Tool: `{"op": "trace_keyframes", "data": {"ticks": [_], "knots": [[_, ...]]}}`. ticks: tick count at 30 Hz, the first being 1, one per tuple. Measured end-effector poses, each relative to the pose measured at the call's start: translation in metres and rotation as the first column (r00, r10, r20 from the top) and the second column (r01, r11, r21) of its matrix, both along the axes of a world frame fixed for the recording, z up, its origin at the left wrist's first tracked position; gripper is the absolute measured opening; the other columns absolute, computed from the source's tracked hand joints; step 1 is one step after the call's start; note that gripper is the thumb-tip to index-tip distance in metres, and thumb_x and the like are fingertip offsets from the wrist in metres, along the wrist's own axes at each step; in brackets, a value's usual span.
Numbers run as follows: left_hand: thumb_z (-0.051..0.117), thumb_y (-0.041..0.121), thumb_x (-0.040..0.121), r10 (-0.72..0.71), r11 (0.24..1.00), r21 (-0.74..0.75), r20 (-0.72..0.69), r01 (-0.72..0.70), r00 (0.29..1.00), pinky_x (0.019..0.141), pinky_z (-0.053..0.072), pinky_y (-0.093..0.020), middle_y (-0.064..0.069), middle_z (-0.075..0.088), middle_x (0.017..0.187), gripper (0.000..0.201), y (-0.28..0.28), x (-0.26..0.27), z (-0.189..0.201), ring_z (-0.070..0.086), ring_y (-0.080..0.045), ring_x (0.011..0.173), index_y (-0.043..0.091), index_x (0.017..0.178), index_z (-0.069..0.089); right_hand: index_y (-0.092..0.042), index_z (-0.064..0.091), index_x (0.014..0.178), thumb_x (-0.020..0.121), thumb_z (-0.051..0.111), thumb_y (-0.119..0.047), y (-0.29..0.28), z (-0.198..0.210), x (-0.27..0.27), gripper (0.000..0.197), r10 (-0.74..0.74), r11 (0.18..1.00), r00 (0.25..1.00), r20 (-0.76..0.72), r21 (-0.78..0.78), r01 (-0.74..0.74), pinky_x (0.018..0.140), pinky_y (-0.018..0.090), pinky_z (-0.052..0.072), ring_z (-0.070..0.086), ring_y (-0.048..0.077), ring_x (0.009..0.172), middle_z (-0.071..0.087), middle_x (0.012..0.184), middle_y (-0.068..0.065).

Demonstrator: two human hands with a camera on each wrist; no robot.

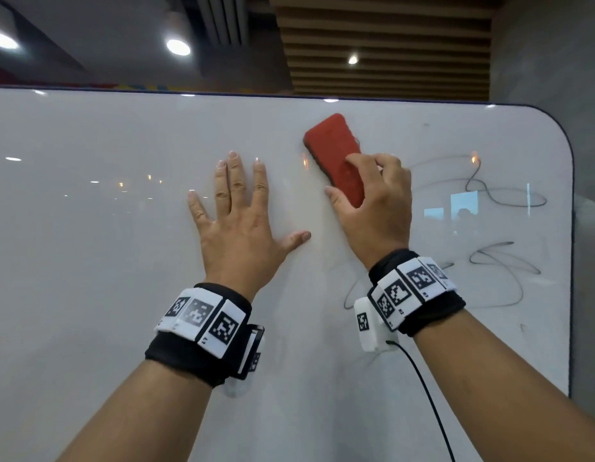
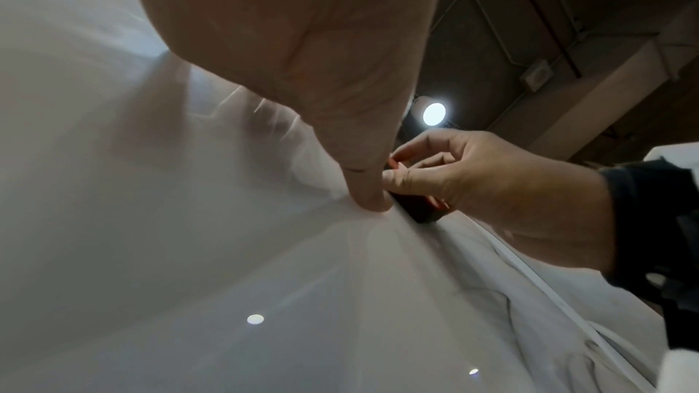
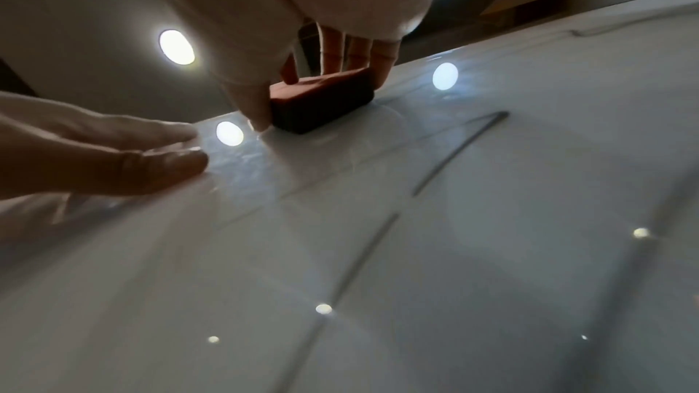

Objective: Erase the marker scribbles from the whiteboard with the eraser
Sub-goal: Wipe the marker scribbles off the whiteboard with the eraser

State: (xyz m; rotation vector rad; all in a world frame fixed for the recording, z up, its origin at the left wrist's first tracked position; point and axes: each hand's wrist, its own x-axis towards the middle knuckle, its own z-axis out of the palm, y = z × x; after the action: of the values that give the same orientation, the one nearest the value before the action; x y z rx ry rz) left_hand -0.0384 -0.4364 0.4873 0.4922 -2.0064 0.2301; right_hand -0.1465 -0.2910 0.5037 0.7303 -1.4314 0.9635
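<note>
Whiteboard (image 1: 106,228): one eraser (image 1: 336,151), two hands

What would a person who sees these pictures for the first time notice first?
The red eraser stands out most: the right hand grips it and holds it flat on the whiteboard, near the upper middle. Beside it, the left hand rests on the board with straight, spread fingers. Dark marker scribbles remain on the right part of the board, to the right of and below the eraser.
</note>
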Motion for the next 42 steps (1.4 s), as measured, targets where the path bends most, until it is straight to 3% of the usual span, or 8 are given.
{"op": "trace_keyframes", "data": {"ticks": [4,9,15,21,26,31,36,42], "knots": [[0.027,0.089,0.079,0.003,1.000,-0.017,-0.012,-0.003,1.000,0.118,0.000,-0.064,-0.004,-0.026,0.162,0.106,-0.001,0.000,-0.006,-0.019,-0.023,0.150,0.029,0.155,-0.018,-0.016,0.066,0.123,0.078,0.075,-0.027,-0.001,-0.016,0.002,0.047,0.025,0.987,0.993,-0.118,0.159,-0.006,0.087,0.044,0.051,0.053,0.030,0.104,0.058,0.121,0.010],[0.024,0.089,0.080,0.008,1.000,-0.003,-0.015,-0.008,1.000,0.113,0.002,-0.071,-0.002,-0.024,0.163,0.098,0.001,-0.002,-0.011,-0.018,-0.026,0.151,0.037,0.155,-0.013,-0.017,0.063,0.129,0.083,0.073,-0.033,0.021,0.001,-0.023,0.049,0.034,0.994,0.999,0.030,-0.102,-0.030,0.093,0.046,0.051,0.050,0.030,0.111,0.055,0.126,0.012],[0.026,0.087,0.082,-0.004,1.000,0.002,-0.053,0.004,0.999,0.110,0.000,-0.075,-0.003,-0.023,0.163,0.096,0.006,-0.009,-0.015,-0.017,-0.028,0.151,0.036,0.156,-0.009,-0.015,0.067,0.123,0.083,0.072,-0.031,0.003,-0.022,-0.011,0.044,0.029,0.999,0.997,-0.077,0.023,-0.028,0.089,0.044,0.051,0.053,0.030,0.104,0.058,0.121,0.013],[0.026,0.086,0.083,-0.015,1.000,0.001,-0.054,0.015,0.998,0.111,-0.004,-0.074,-0.002,-0.024,0.163,0.096,0.005,-0.009,-0.016,-0.020,-0.027,0.150,0.036,0.156,-0.011,-0.016,0.066,0.124,0.082,0.071,-0.030,0.006,-0.006,-0.017,0.045,0.050,0.985,0.998,0.026,-0.166,-0.045,0.093,0.046,0.050,0.051,0.031,0.109,0.056,0.123,0.013],[0.026,0.085,0.084,-0.020,1.000,-0.001,-0.063,0.020,0.998,0.111,-0.003,-0.073,-0.003,-0.022,0.163,0.095,0.005,-0.010,-0.017,-0.018,-0.027,0.150,0.035,0.157,-0.009,-0.014,0.068,0.123,0.082,0.073,-0.028,0.003,-0.038,-0.009,0.044,0.027,0.999,0.996,-0.084,0.048,-0.023,0.092,0.044,0.049,0.053,0.032,0.104,0.058,0.120,0.014],[0.028,0.078,0.089,-0.022,0.999,0.023,-0.077,0.024,0.997,0.114,-0.003,-0.070,-0.005,-0.020,0.164,0.089,0.012,-0.013,-0.022,-0.017,-0.028,0.151,0.033,0.157,-0.008,-0.016,0.066,0.125,0.081,0.072,-0.030,0.025,-0.021,-0.028,0.047,0.068,0.973,0.994,0.089,-0.227,-0.046,0.094,0.040,0.048,0.050,0.028,0.108,0.056,0.120,0.011],[0.031,0.069,0.094,-0.056,0.998,-0.025,-0.100,0.054,0.993,0.113,0.003,-0.071,-0.008,-0.008,0.166,0.079,0.023,-0.021,-0.034,-0.007,-0.028,0.152,0.032,0.158,0.003,-0.016,0.067,0.122,0.080,0.076,-0.031,0.017,-0.052,-0.008,0.046,0.040,0.997,0.999,-0.027,0.069,-0.038,0.088,0.043,0.051,0.053,0.029,0.102,0.057,0.117,0.013],[0.032,0.067,0.095,-0.058,0.997,-0.050,-0.078,0.054,0.995,0.114,0.001,-0.069,-0.007,-0.008,0.166,0.078,0.023,-0.022,-0.043,-0.007,-0.028,0.152,0.032,0.159,0.004,-0.018,0.065,0.122,0.079,0.075,-0.029,0.032,-0.020,-0.024,0.045,0.043,0.990,0.994,0.102,-0.140,-0.028,0.091,0.044,0.051,0.050,0.026,0.108,0.054,0.120,0.010]]}}
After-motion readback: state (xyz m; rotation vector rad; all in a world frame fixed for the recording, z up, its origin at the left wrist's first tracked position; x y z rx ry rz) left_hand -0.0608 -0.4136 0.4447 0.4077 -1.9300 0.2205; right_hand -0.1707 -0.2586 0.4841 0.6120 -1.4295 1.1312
